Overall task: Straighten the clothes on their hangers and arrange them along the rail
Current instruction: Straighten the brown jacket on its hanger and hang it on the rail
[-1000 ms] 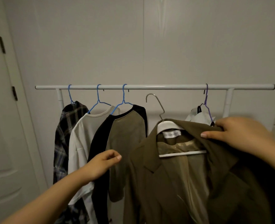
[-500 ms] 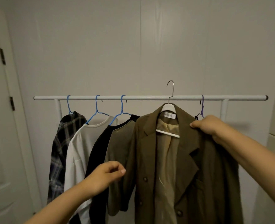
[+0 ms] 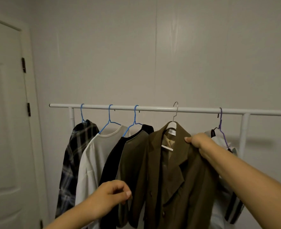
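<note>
A white rail carries several garments. From the left hang a plaid shirt, a white top and a black-and-olive tee, each on a blue hanger. An olive blazer hangs on a white hanger with a metal hook over the rail. My right hand grips the blazer's right shoulder. My left hand is curled low in front of the tee and the blazer's sleeve; whether it pinches cloth is unclear. A white striped garment hangs on a purple hanger behind my right arm.
A white door with dark hinges stands at the left. A plain wall is close behind the rack. The rack's right upright stands beyond the purple hanger.
The blazer was lifted from below the rail and its metal hook now sits over the rail. My right hand stayed on its shoulder. My left hand dropped lower and curled tighter.
</note>
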